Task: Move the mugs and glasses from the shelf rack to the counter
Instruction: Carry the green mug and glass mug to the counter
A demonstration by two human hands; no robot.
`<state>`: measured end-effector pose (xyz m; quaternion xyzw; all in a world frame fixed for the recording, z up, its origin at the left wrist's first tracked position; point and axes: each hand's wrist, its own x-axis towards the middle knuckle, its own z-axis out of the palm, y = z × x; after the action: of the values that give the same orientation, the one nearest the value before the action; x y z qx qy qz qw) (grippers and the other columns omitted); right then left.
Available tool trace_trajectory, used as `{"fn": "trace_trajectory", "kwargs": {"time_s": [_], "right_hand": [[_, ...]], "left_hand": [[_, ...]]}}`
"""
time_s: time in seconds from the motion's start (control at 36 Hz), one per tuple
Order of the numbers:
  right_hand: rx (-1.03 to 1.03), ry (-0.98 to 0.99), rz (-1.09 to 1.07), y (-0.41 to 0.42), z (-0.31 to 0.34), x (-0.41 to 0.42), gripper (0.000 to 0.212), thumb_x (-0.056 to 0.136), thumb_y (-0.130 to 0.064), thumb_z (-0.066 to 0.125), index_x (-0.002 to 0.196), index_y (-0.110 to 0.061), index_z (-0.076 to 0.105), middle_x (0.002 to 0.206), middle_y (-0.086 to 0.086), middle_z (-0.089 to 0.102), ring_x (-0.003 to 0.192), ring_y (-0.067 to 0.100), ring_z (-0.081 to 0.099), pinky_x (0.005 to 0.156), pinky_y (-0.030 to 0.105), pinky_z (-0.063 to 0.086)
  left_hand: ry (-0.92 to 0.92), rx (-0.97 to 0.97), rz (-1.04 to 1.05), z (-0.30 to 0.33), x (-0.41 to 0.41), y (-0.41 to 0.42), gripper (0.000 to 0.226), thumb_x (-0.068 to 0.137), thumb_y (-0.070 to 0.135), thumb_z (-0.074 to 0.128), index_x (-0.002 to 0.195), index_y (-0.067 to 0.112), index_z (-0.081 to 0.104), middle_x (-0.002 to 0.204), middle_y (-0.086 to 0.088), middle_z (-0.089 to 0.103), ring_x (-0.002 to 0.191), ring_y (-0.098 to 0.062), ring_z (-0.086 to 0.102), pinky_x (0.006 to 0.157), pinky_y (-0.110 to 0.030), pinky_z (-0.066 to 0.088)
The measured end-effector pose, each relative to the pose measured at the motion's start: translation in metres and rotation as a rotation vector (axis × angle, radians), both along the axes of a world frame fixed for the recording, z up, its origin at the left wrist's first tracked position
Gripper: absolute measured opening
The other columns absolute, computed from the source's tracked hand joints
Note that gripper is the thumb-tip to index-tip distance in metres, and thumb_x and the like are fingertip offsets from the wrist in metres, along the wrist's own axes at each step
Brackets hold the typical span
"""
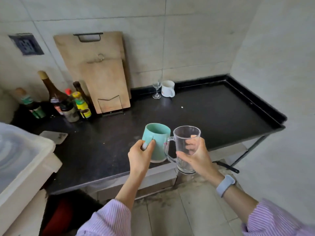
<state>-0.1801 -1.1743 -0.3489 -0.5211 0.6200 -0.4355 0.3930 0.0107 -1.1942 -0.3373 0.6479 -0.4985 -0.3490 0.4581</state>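
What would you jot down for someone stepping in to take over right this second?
Left hand grips the teal mug by its handle. Right hand grips the clear glass mug around its body. Both are held above the front edge of the black counter, not yet set down. Done: a wine glass and a white mug stand at the back. Left: set these two down. The shelf rack is out of view.

Teal ceramic mug: upright, empty, held above the black tabletop front edge. Clear glass handled mug: upright, empty, just beside it, handle touching the teal mug. Wine glass and white mug: standing upright together at the tabletop's rear.
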Motion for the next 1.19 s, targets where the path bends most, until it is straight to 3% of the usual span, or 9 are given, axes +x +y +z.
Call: {"fn": "trace_trajectory", "kwargs": {"time_s": [0.19,0.33,0.44,0.53,0.64,0.75,1.0,1.08,1.19], "right_hand": [[0.03,-0.023,-0.119,-0.095,-0.029,-0.054,0.063,0.061,-0.03,0.083,0.107,-0.026,0.04,0.107,-0.009,0.05,0.099,0.006,0.054,0.076,0.017,0.044],[0.054,-0.054,-0.146,-0.177,-0.051,-0.098,0.067,0.063,-0.026,0.082,0.113,-0.021,0.038,0.112,-0.003,0.049,0.105,0.012,0.053,0.086,0.025,0.044],[0.072,-0.069,-0.178,-0.248,-0.066,-0.136,0.071,0.065,-0.021,0.081,0.116,-0.028,0.031,0.12,0.002,0.043,0.109,0.014,0.05,0.087,0.026,0.044],[0.082,-0.069,-0.211,-0.299,-0.079,-0.166,0.072,0.067,-0.018,0.08,0.117,-0.028,0.03,0.117,-0.003,0.043,0.106,0.008,0.05,0.081,0.016,0.041],[0.054,-0.055,-0.246,-0.365,-0.094,-0.203,0.07,0.068,-0.011,0.079,0.119,-0.014,0.032,0.102,-0.014,0.045,0.098,0.003,0.051,0.067,0.002,0.043],[0.026,-0.091,-0.266,-0.413,-0.108,-0.226,0.073,0.067,-0.008,0.079,0.122,-0.016,0.031,0.106,-0.019,0.043,0.097,-0.004,0.05,0.068,-0.004,0.039],[0.037,-0.114,-0.242,-0.489,-0.133,-0.253,0.084,0.067,-0.012,0.08,0.131,-0.019,0.027,0.128,0.001,0.043,0.107,0.003,0.05,0.078,0.007,0.045],[0.045,-0.114,-0.235,-0.506,-0.14,-0.255,0.084,0.066,-0.014,0.08,0.132,-0.02,0.027,0.134,0.006,0.04,0.117,0.014,0.048,0.093,0.021,0.045],[0.07,-0.107,-0.217,-0.524,-0.144,-0.257,0.085,0.066,-0.018,0.081,0.132,-0.022,0.027,0.136,0.005,0.035,0.122,0.017,0.044,0.104,0.035,0.042]], "left_hand": [[0.048,0.043,-0.068,-0.025,-0.049,-0.1,0.032,0.084,0.03,0.062,0.074,0.001,0.057,0.072,-0.01,0.061,0.065,-0.016,0.051,0.056,-0.026,0.042],[0.064,0.082,-0.066,-0.046,-0.092,-0.181,0.032,0.083,0.031,0.063,0.071,0.003,0.056,0.069,-0.007,0.059,0.063,-0.013,0.049,0.055,-0.024,0.041],[0.055,0.114,-0.054,-0.062,-0.134,-0.25,0.036,0.083,0.03,0.063,0.066,0.001,0.051,0.06,0.0,0.05,0.058,-0.012,0.042,0.051,-0.024,0.035],[0.046,0.136,-0.059,-0.076,-0.169,-0.303,0.036,0.083,0.028,0.063,0.063,0.002,0.048,0.058,0.001,0.044,0.057,-0.012,0.037,0.049,-0.022,0.03],[0.042,0.143,-0.064,-0.091,-0.211,-0.366,0.037,0.084,0.027,0.062,0.057,0.013,0.042,0.057,0.004,0.043,0.056,-0.011,0.038,0.051,-0.024,0.03],[0.004,0.12,-0.038,-0.104,-0.239,-0.41,0.044,0.084,0.029,0.063,0.053,0.02,0.032,0.054,0.005,0.036,0.055,-0.011,0.034,0.052,-0.027,0.027],[0.094,0.088,0.013,-0.128,-0.272,-0.48,0.024,0.083,0.033,0.063,0.068,0.016,0.055,0.067,0.002,0.052,0.06,-0.006,0.046,0.053,-0.014,0.034],[0.151,0.075,0.038,-0.136,-0.276,-0.497,0.022,0.083,0.032,0.064,0.066,0.02,0.057,0.064,0.005,0.053,0.062,-0.006,0.048,0.055,-0.015,0.037],[0.208,0.071,0.074,-0.146,-0.28,-0.511,0.029,0.084,0.031,0.063,0.074,0.004,0.06,0.073,-0.014,0.06,0.067,-0.012,0.049,0.06,-0.021,0.039]]}}
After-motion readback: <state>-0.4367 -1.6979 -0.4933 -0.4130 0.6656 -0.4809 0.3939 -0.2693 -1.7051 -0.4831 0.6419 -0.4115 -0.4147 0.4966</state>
